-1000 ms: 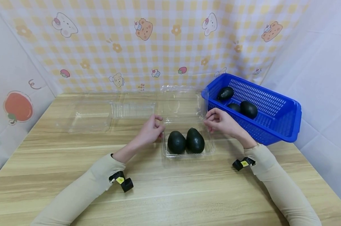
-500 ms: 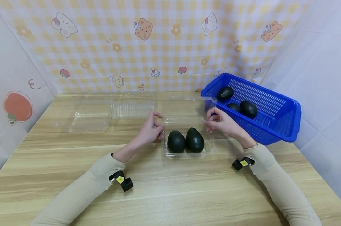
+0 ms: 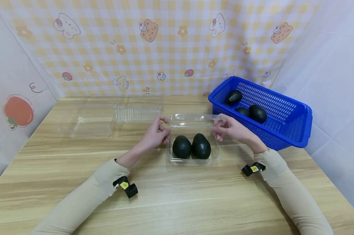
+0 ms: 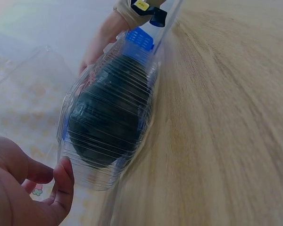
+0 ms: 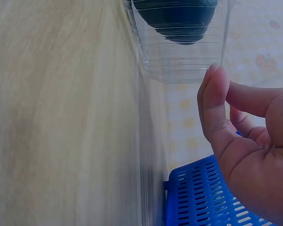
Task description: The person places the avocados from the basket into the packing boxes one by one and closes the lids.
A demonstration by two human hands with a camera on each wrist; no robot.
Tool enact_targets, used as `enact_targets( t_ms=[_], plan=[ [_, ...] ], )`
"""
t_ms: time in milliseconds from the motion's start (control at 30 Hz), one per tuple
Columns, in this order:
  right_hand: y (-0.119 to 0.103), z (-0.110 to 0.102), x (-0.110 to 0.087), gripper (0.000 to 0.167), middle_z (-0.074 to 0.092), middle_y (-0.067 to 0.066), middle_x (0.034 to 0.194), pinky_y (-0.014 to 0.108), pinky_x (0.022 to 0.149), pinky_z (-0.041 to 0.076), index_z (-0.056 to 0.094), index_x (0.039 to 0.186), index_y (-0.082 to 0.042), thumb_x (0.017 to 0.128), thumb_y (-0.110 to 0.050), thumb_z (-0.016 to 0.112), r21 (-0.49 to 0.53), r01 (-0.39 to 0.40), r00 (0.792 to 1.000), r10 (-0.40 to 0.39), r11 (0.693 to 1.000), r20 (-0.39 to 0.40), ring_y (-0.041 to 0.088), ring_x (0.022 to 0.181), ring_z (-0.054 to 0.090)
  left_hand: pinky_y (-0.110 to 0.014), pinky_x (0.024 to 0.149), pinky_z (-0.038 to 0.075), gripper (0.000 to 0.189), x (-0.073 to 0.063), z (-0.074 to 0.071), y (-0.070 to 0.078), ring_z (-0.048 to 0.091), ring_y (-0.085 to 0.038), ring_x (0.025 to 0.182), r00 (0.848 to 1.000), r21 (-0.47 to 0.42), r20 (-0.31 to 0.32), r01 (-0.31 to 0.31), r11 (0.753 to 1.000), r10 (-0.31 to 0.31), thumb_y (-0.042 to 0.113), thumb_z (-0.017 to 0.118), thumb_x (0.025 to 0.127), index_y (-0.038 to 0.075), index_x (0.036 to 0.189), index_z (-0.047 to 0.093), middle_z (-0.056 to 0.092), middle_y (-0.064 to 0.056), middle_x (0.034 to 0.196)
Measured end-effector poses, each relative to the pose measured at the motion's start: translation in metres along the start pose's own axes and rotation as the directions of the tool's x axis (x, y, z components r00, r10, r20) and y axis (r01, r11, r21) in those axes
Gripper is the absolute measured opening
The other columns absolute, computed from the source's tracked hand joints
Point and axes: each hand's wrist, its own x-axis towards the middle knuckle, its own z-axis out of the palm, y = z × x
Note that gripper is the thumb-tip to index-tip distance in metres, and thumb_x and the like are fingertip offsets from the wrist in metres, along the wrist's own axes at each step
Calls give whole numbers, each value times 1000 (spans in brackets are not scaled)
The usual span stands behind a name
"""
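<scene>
A clear plastic clamshell container (image 3: 194, 160) stands on the table in the head view. Two dark green avocados lie side by side in its base, the left one (image 3: 181, 147) rounder and the right one (image 3: 201, 146) pear-shaped. Its lid (image 3: 191, 120) is raised at the back, seen as a narrow strip. My left hand (image 3: 154, 133) pinches the container's back left corner between thumb and forefinger; the left wrist view has those fingertips (image 4: 64, 170) at the rim. At the back right corner, my right hand (image 3: 231, 129) pinches the rim, its other fingers bent.
Behind my right hand stands a blue perforated basket (image 3: 285, 114) with several avocados (image 3: 258, 113) at its left end. More clear plastic containers (image 3: 93, 125) lie with lids open at the back left. A checked cloth (image 3: 171, 49) hangs behind the table (image 3: 177, 202).
The container's lid has swung from leaning back behind the base up and forward, and now shows as a lower, narrower strip. Both hands have stayed at the back corners with little movement.
</scene>
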Motion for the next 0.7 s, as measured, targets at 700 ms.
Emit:
enact_targets(
  t_ms=[700],
  plan=[
    [3, 0, -1, 14, 61, 12, 93, 29, 65, 55, 48, 112, 1, 98, 3, 50, -12, -61, 996, 60, 998, -70, 18, 75, 62, -29, 62, 54, 11, 2, -4, -1, 58, -17, 65, 1000, -40, -26, 14, 999, -15, -8, 49, 99, -1, 108, 49, 54, -11, 84]
  ],
)
